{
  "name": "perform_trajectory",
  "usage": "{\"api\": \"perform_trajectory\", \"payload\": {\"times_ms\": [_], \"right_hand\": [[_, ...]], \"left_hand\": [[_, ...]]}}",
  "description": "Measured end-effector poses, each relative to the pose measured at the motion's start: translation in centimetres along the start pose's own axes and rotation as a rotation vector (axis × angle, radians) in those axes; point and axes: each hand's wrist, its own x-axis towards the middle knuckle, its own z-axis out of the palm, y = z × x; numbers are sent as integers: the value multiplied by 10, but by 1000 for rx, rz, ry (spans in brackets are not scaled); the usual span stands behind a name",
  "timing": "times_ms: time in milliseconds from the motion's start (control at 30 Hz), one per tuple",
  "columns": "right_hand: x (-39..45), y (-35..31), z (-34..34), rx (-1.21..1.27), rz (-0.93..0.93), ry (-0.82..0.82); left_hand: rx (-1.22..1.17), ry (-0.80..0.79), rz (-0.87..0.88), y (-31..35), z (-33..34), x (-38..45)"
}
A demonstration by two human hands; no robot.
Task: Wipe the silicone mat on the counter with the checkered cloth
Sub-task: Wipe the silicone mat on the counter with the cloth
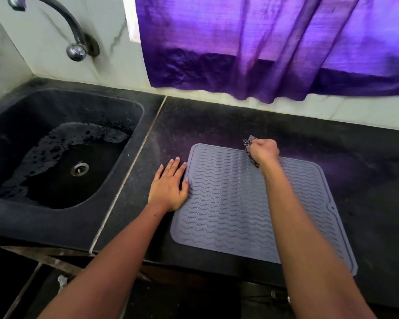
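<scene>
Nearest to me are my two forearms, reaching forward over the dark worktop (366, 180). On the far left I see the black sink (7, 210) with some water lying in it, and the curved metal tap (62, 21) above it on the wall. My left hand (168, 187) lies flat with straight fingers on the worktop, and its thumb side rests on the left edge of the grey silicone mat (228, 210). The mat lies flat near the front edge of the worktop, with wavy ridges on it. My right hand (264, 150) is clenched around the checkered cloth (249, 142) and presses it at the far edge of the mat. Behind hangs a purple curtain (263, 42).
</scene>
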Motion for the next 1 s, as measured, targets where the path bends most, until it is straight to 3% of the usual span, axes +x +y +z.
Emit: {"api": "perform_trajectory", "payload": {"times_ms": [133, 333, 467, 567, 633, 733, 867, 1000], "right_hand": [[-39, -4, 43, -33, -238, -44], [-67, 47, 78, -621, -678, -79], [-40, 33, 64, -585, -660, -241], [-24, -2, 49, -123, -225, -370], [-24, -16, 47, 77, -90, -269], [-53, -12, 64, -49, -300, -174], [-93, 28, 93, -428, -662, -187], [-91, 37, 96, -621, -764, -146]], "left_hand": [[-17, -6, 8, -1, 0, 0], [-2, -1, 5, 0, -1, 1], [-10, -5, 10, 1, -1, 0], [-12, -12, 10, 0, -2, 0], [-17, -9, 17, -1, -1, 0], [-14, -13, 15, -3, 1, 2], [6, -24, 11, -2, 1, 2], [14, -26, 3, 0, 1, 2]]}}
